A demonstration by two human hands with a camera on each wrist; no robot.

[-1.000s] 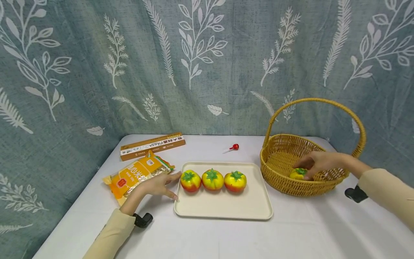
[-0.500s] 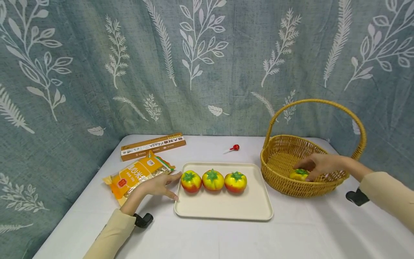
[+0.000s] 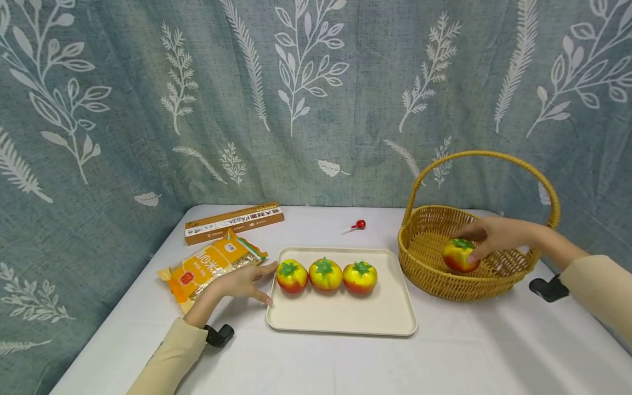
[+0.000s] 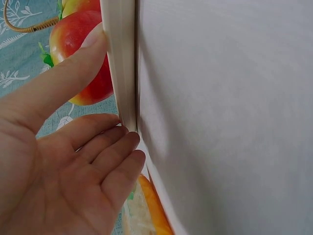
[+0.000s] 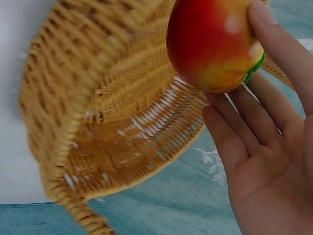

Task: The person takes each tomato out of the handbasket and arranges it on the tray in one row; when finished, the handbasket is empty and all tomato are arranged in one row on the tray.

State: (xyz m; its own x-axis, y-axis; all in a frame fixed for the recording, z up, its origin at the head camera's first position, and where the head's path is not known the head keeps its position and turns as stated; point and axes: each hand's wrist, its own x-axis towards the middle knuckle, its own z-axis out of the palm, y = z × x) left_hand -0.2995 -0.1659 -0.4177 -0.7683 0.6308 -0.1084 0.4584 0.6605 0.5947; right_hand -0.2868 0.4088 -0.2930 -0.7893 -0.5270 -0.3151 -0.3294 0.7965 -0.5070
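Observation:
My right hand grips a yellow-and-red toy tomato with a green leafy top, thumb on one side and fingers on the other. In the right wrist view this tomato is up at the opening of the wicker basket. My left hand is at the left edge of a cream tray. Its thumb and fairly straight fingertips touch the tray rim in the left wrist view. Three similar tomatoes stand in a row along the tray's back half, the middle one between the others.
The basket's tall handle arches over the right forearm. Behind the left hand lie an orange food bag and a long pasta box. A red lollipop lies behind the tray. A patterned curtain closes off the back.
My right hand has lifted the tomato from low inside the basket, so its red underside now shows. The left hand, the tray and its three tomatoes have stayed put.

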